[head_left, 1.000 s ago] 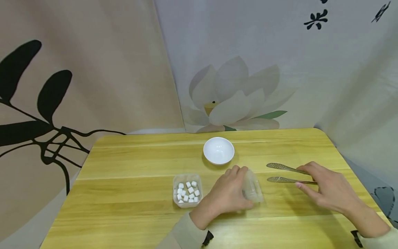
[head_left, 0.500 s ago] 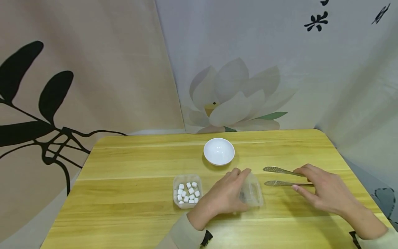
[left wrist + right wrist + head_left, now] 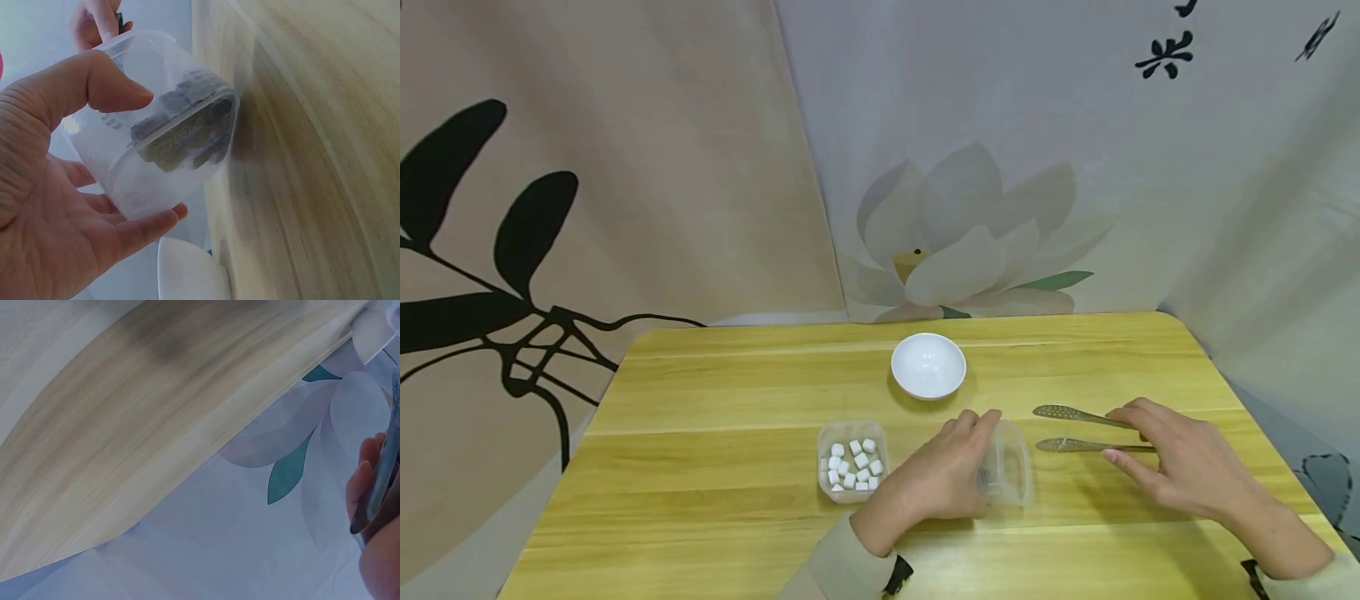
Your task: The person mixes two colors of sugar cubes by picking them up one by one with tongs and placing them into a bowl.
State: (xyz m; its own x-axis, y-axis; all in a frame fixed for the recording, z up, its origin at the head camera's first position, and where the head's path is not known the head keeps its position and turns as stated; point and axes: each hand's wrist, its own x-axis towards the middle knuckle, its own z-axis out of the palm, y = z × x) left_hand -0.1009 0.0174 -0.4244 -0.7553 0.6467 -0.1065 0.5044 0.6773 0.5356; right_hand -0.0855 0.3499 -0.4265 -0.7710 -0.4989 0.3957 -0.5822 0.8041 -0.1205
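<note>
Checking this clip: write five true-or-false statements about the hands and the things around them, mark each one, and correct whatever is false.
1. The right hand holds slim, shiny metal tongs. True.
2. The tips of the tongs are touching each other. False: they are apart.
3. The left hand grips a clear, square plastic container. True.
4. Small white cubes lie in a translucent, square plastic tub, farther left than the round, glossy white bowl. True.
5. The tub sits between the two hands. False: it is to the left of the left hand.
</note>
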